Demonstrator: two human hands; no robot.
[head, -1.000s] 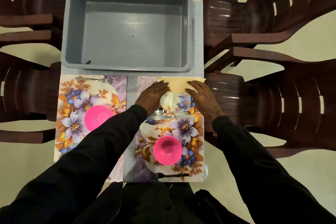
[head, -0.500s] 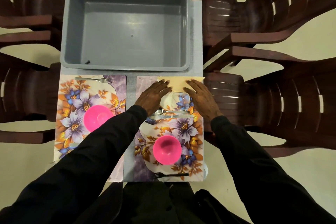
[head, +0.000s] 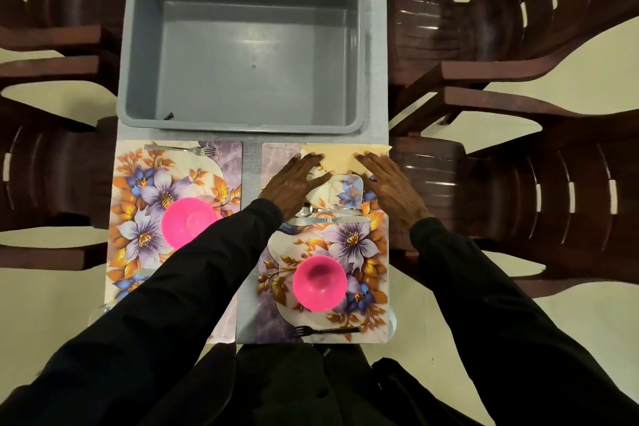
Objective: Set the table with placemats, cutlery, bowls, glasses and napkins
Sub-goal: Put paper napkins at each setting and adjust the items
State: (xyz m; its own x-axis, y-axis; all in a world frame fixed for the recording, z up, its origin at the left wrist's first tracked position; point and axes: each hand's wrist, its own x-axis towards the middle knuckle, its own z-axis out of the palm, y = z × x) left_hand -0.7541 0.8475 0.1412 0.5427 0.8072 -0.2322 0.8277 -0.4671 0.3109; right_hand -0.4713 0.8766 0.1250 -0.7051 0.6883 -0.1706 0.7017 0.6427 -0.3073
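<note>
At the far end of the right-hand placemat (head: 276, 156), both hands lie flat, fingers nearly straight and a little spread, gripping nothing. Fingertips of the left hand (head: 296, 183) rest on the left corner of a cream napkin (head: 342, 156), and those of the right hand (head: 390, 187) rest on its right side; the napkin is a triangle with its long edge along the mat's far border and its point toward the person. A clear glass (head: 349, 187) stands just near of that point, between the two hands and touching neither as far as can be seen. A spoon (head: 307, 209) and a knife (head: 332, 219) lie crosswise just behind the glass, partly under the left wrist. Nearer the person on the same mat sit a pink bowl (head: 320, 282) and a fork (head: 325, 329). A grey tub (head: 242, 128) stands just beyond the napkin
</note>
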